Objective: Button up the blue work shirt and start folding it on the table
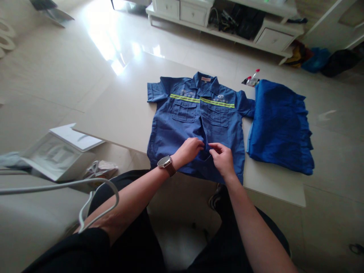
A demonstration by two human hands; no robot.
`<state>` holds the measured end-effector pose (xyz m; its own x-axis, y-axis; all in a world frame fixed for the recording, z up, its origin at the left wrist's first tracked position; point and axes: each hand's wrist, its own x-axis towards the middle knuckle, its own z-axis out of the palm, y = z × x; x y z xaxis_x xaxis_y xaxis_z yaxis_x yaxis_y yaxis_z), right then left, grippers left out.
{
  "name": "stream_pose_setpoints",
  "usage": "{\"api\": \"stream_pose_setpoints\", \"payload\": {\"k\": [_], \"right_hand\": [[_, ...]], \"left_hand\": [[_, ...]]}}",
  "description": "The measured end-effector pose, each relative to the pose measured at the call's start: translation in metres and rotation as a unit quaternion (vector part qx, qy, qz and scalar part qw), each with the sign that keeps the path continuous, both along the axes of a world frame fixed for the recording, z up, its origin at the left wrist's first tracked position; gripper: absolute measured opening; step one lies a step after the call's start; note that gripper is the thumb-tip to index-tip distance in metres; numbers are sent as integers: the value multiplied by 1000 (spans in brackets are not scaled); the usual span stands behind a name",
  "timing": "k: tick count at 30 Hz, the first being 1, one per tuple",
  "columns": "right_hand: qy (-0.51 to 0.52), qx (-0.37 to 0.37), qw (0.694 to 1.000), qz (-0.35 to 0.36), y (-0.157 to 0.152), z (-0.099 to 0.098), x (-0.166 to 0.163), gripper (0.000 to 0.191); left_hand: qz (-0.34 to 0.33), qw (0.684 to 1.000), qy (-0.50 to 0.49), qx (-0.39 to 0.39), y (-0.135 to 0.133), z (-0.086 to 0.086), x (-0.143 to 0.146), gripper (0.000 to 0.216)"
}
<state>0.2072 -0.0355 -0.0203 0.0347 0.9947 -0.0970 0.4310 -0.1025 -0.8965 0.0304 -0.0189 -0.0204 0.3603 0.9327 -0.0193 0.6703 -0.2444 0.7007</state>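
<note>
A blue short-sleeved work shirt with yellow reflective stripes lies flat, front up, on a low beige table. My left hand, with a watch on its wrist, pinches the shirt's front placket near the hem. My right hand pinches the opposite edge of the placket right beside it. Both hands are closed on the fabric, fingertips almost touching.
A pile of folded blue cloth lies on the table right of the shirt, with a small red-capped bottle behind it. A white box and white cable sit at the left. A white cabinet stands at the back.
</note>
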Motion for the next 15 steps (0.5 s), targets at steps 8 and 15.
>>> {"api": "stream_pose_setpoints", "payload": {"k": [8,15], "right_hand": [[28,10,1000,4,-1,4,-5,30],[9,28,998,51,0,3,-5,25]], "left_hand": [[46,993,-90,-55,-1,2,5,20],[93,957,-219,-164,0,-7,8,23]]}}
